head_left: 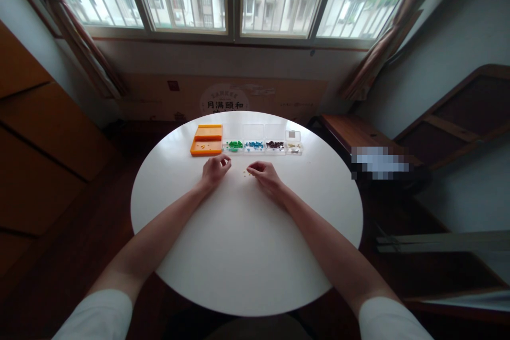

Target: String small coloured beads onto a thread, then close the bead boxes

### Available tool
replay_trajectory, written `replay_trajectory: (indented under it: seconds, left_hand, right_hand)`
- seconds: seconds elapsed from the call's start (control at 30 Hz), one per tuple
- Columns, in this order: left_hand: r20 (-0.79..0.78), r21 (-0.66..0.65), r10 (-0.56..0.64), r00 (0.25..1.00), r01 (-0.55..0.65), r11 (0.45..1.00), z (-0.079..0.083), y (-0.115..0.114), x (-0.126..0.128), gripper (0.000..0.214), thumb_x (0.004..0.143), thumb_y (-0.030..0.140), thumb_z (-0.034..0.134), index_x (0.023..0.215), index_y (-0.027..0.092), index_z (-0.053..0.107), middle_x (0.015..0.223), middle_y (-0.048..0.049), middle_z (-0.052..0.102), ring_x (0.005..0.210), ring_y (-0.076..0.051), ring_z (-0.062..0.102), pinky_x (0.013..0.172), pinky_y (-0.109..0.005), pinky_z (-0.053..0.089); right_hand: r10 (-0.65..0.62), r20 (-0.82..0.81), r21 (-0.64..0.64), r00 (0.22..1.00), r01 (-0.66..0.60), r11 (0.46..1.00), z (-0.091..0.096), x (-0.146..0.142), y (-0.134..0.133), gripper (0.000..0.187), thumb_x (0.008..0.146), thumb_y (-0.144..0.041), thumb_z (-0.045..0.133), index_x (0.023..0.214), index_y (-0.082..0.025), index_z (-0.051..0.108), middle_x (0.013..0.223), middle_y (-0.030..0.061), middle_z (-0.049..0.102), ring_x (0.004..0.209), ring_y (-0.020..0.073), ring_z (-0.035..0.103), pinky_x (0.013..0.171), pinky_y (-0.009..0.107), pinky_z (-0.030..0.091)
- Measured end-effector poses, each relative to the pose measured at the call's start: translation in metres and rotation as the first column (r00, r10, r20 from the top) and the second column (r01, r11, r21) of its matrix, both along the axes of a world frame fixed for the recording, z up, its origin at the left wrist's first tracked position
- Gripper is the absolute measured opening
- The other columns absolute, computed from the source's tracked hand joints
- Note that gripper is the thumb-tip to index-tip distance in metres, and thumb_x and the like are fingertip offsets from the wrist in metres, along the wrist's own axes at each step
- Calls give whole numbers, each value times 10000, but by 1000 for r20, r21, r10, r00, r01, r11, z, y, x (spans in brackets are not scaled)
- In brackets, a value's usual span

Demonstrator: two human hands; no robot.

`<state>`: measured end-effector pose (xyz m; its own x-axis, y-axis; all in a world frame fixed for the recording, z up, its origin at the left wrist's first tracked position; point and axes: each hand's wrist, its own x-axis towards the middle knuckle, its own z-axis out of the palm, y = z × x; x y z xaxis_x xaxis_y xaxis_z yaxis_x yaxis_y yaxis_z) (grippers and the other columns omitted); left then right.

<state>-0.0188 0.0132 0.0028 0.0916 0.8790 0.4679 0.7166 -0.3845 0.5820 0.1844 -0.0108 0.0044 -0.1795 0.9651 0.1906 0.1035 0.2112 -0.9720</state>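
Observation:
My left hand (215, 170) rests on the round white table (179, 212) with fingers curled and the tips pinched together; what it holds is too small to make out. My right hand (266, 175) lies a little to the right, fingers also curled in a pinch. Between the two hands a few tiny yellow pieces (245, 172) lie loose on the table. Just beyond the left hand stands an open orange box (206, 141) with small yellow bits in it.
A row of clear lidded boxes runs right of the orange one: green pieces (235, 145), blue pieces (254, 144), dark red pieces (274, 144), pale pieces (294, 146). A wooden bench (350, 133) stands right of the table, a window behind.

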Motion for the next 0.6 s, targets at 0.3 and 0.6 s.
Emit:
replay_trajectory:
  seconds: [0.3, 0.6]
  left_hand:
    - [388, 26, 183, 903, -209, 978, 8, 14, -8, 117, 750, 282, 559, 765, 170, 591, 553, 27, 508, 480, -97, 457, 483, -198, 336]
    - [594, 87, 215, 775, -327, 941, 14, 20, -20, 331, 774, 237, 487, 494, 185, 320, 467, 46, 307, 472, -83, 304, 456, -209, 287]
  right_hand:
    - [-110, 174, -14, 979, 114, 993, 2, -5, 12, 217, 650, -322, 666, 724, -119, 684, 638, 54, 657, 570, 136, 571, 549, 247, 426]
    - [-205, 433, 167, 878, 146, 975, 48, -74, 69, 155, 735, -236, 614, 765, -129, 721, 772, 89, 703, 745, 192, 639, 677, 273, 458]
